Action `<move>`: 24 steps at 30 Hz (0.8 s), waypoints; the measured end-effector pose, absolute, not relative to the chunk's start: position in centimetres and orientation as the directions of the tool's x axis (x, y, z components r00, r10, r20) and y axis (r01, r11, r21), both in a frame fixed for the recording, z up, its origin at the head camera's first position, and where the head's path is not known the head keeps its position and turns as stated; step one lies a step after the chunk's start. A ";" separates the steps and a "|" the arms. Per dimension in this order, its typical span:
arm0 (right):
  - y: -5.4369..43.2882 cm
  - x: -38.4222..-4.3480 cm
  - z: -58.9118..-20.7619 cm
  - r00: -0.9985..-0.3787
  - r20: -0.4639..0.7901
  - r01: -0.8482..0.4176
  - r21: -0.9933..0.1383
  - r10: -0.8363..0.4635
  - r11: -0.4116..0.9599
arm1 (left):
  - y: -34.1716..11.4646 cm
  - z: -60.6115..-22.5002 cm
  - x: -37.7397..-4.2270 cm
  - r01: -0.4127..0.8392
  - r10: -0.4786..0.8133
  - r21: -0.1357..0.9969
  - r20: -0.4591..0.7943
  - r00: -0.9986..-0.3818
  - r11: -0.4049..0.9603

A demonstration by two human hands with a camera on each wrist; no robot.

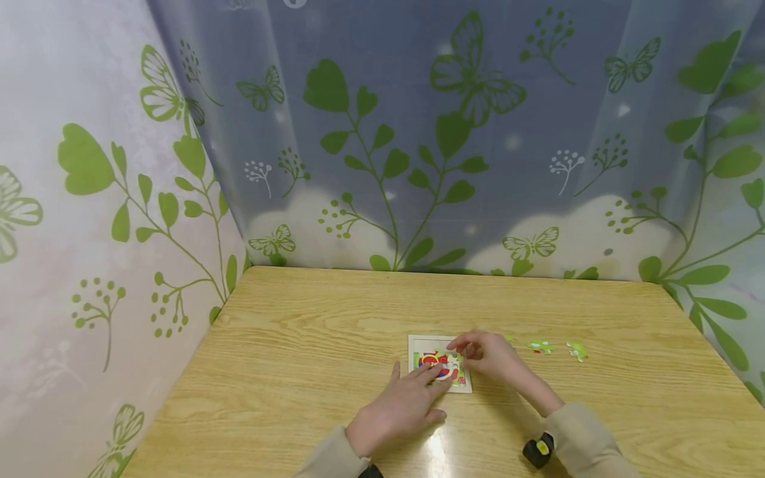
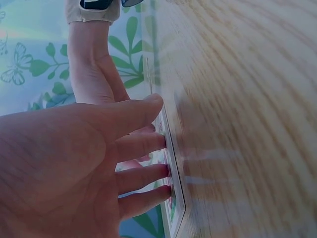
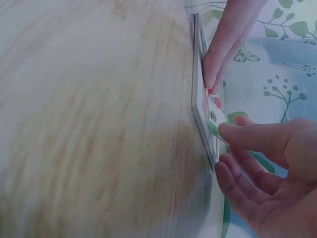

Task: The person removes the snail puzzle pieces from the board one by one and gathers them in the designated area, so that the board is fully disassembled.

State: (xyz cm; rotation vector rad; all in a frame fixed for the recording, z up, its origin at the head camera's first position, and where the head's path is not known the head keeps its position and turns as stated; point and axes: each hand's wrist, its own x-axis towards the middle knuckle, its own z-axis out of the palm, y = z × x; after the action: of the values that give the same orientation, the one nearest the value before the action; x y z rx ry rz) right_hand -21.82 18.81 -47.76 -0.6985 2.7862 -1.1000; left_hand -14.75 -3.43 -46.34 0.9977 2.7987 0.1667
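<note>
A small jigsaw puzzle in a pale square frame lies on the table, with red, green, blue and yellow pieces inside. My left hand is spread with its straight fingertips resting on the picture, hiding part of it. In the left wrist view, the fingertips touch the puzzle along its near side. At the frame's right side, my right hand pinches a puzzle piece between thumb and fingers. That piece is white and green, tilted over the puzzle, its lower end overlapping the pieces in the right wrist view.
Two loose green puzzle pieces, one with a red spot and one farther right, lie on the wooden table. Another bit of green shows just behind the right hand. A leaf-and-butterfly patterned curtain hangs along the table's back edge.
</note>
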 end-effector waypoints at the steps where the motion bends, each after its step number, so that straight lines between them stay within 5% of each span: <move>1: 18.8 -21.8 -47.8 -0.894 0.107 -0.389 -0.666 -0.434 0.637 | -3.4 -46.3 -14.8 0.618 0.636 0.156 -0.116 -0.763 0.770; 16: 19.1 -21.6 -47.7 -0.892 0.094 -0.367 -0.721 -0.441 0.588 | -3.5 -46.1 -14.7 0.621 0.640 0.167 -0.116 -0.759 0.766; 24: 19.7 -21.7 -47.5 -0.940 0.082 -0.261 -0.799 -0.331 0.542 | -3.5 -46.3 -14.7 0.624 0.642 0.160 -0.107 -0.759 0.765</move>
State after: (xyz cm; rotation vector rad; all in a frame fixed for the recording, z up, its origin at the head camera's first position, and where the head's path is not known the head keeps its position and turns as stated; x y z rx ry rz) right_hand -21.75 19.74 -47.46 -0.5167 2.6895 -1.3727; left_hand -14.70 -3.54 -46.28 1.0125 2.8033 0.1715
